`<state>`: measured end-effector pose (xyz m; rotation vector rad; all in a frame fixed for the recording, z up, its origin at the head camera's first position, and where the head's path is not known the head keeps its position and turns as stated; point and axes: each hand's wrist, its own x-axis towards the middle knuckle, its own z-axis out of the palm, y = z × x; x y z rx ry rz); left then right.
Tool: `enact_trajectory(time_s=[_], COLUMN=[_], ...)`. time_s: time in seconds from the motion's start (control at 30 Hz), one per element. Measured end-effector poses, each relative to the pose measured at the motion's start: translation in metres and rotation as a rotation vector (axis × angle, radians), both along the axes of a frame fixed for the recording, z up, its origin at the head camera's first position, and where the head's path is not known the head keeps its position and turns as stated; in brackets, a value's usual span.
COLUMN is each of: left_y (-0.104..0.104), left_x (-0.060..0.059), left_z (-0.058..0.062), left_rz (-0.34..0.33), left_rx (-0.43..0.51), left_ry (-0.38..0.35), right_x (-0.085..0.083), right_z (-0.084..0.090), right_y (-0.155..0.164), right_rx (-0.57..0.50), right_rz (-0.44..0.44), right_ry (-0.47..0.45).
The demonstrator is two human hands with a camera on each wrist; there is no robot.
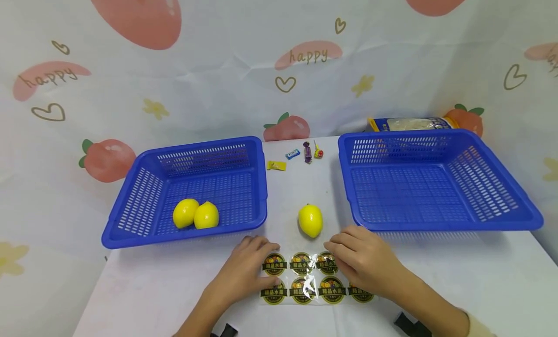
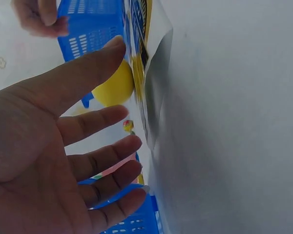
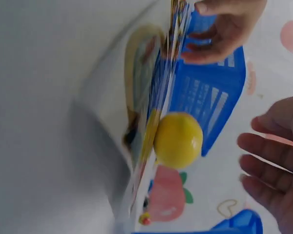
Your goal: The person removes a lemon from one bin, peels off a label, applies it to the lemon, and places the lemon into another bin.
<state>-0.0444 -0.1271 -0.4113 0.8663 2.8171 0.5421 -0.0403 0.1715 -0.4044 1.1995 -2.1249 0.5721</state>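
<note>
A clear sheet of round black-and-gold fruit stickers lies on the white table between the hands. At its left edge is the left hand, thumb and fingers spread and fairly straight, with nothing gripped; its thumb overlaps a sticker in the head view. Over the sheet's right part hovers the right hand, fingers loosely bent and holding nothing, apart from the sheet in the right wrist view. It hides part of the upper right stickers. Just beyond the sheet rests a yellow lemon, also seen as a lemon in the right wrist view.
A blue basket at left holds two lemons. Another blue basket stands at right, with a blue-and-yellow packet behind it. Several small wrapped sweets lie between the baskets, near the printed backdrop.
</note>
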Motion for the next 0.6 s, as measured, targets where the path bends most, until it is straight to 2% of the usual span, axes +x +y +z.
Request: enact_trajectory(time_s=[0.13, 0.33, 0.5, 0.6], left_y=[0.001, 0.001, -0.001, -0.001], left_x=[-0.004, -0.011, -0.014, -0.016], left_z=[0.000, -0.002, -0.003, -0.004], left_rz=[-0.012, -0.019, -0.028, -0.032], left_rx=[-0.027, -0.035, -0.022, -0.018], left_ry=[-0.011, -0.051, -0.042, -0.029], right_x=[0.003, 0.006, 0.003, -0.001], right_z=[-0.009, -0.019, -0.018, -0.017], right_y=[-0.002, 0.000, 0.006, 0.009], right_rx=[0.070, 0.208, 0.351, 0.395], right_rz=[0.021, -0.033, -0.040, -0.018], right_ry=[-0.121, -0.348, -0.641, -0.818])
